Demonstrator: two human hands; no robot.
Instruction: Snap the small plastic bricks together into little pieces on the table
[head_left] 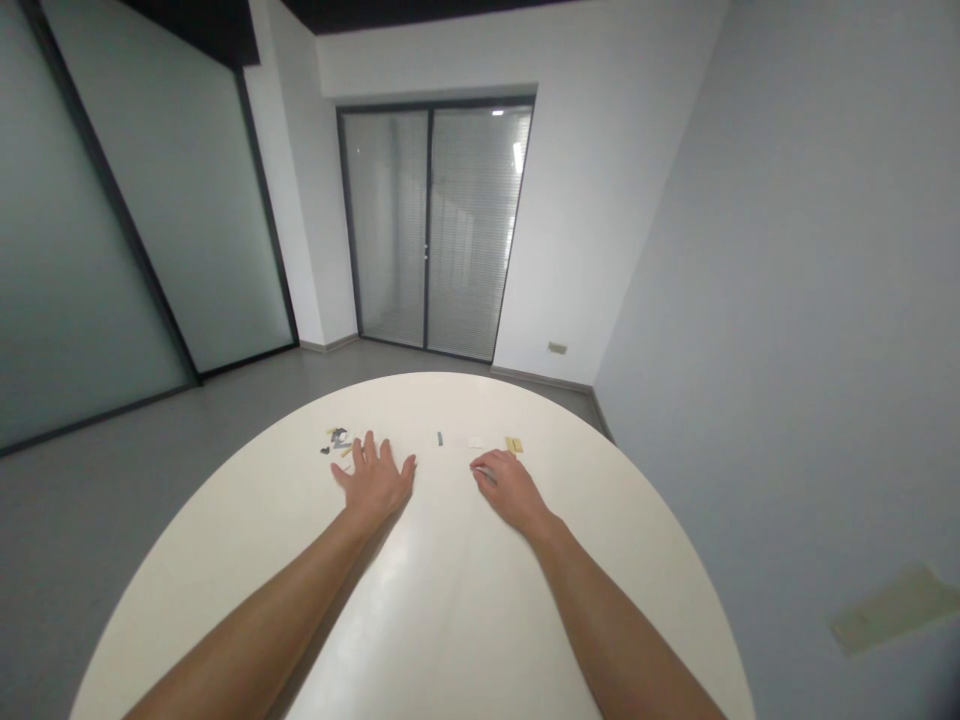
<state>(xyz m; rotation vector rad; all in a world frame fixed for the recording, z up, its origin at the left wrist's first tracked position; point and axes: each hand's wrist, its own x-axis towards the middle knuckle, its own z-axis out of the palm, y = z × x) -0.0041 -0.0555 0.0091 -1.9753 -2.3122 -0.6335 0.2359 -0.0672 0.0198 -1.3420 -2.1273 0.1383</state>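
Note:
My left hand lies flat on the round white table, fingers spread, holding nothing. Just beyond its fingertips sits a small cluster of dark, grey and tan pieces. My right hand rests on the table with its fingers curled down over a small grey piece; whether it grips that piece is unclear. A small dark grey piece, a white piece and a tan piece lie in a row just past my right hand.
The table's far edge curves just behind the pieces. Beyond it are grey floor, glass sliding doors with blinds, frosted glass panels on the left and a plain wall on the right.

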